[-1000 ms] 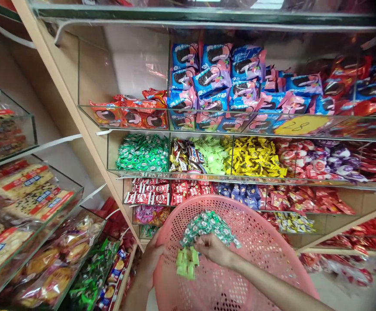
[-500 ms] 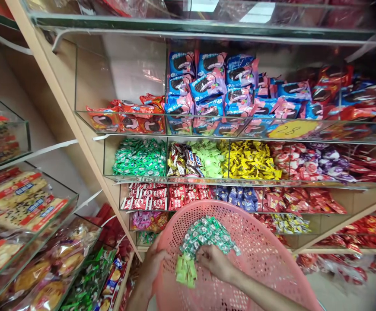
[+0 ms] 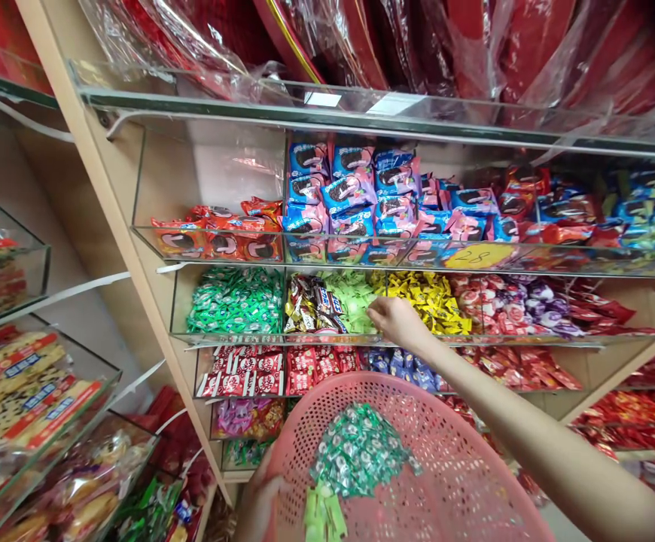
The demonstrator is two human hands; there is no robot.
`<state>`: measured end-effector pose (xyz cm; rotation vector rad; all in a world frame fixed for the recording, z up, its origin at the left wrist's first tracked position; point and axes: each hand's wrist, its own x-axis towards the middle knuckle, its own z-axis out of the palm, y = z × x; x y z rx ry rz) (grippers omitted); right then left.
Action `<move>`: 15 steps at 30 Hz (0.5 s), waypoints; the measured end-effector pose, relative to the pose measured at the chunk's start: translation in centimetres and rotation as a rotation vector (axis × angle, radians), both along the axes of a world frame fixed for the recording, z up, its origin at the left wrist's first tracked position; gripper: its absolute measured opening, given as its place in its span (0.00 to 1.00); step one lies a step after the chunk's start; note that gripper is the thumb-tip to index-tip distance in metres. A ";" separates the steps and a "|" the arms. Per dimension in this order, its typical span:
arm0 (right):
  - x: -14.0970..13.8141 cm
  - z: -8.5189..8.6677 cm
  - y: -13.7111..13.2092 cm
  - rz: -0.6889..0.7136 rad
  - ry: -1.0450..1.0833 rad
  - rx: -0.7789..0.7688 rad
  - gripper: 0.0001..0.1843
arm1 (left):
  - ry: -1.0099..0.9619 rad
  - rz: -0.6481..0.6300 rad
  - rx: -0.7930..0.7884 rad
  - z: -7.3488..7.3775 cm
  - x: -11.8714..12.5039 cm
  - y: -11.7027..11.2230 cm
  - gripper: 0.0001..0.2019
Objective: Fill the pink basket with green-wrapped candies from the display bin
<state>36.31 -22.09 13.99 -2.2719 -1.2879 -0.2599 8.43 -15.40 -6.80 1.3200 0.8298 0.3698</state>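
My left hand is closed round the left rim of a pink plastic basket with a perforated wall. Inside it lies a heap of green-wrapped candies, with a few light green packets beside them near my left hand. Above the basket, my right hand reaches to the shelf, fingers curled at the right edge of a pile of light green candies. Whatever is between those fingers, if anything, is hidden. Yellow-wrapped candies lie just behind and right of that hand.
Glass-fronted shelf bins hold green candies, blue-and-pink biscuit packs and red-and-white packets. A glass lip edges the candy shelf. Packaged pastries fill slanted racks at left. Plastic-wrapped red items sit overhead.
My right hand has moved up out of the basket to the light green candies on the shelf. My left hand stays on the basket rim. The view has tilted upward.
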 end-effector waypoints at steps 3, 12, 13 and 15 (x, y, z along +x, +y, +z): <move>1.4 0.3 1.6 -0.130 -0.061 -0.118 0.13 | -0.020 0.011 -0.001 0.0 -0.1 -0.2 0.13; 1.3 -0.7 2.8 -0.106 0.053 -0.154 0.15 | -0.029 0.027 0.003 -0.1 0.0 -0.1 0.14; 1.3 -0.6 2.7 -0.101 0.055 -0.131 0.15 | -0.024 0.027 0.005 -0.1 0.0 -0.1 0.14; 1.3 -0.2 2.3 -0.115 0.052 -0.069 0.14 | -0.015 0.025 0.012 -0.1 0.0 -0.2 0.14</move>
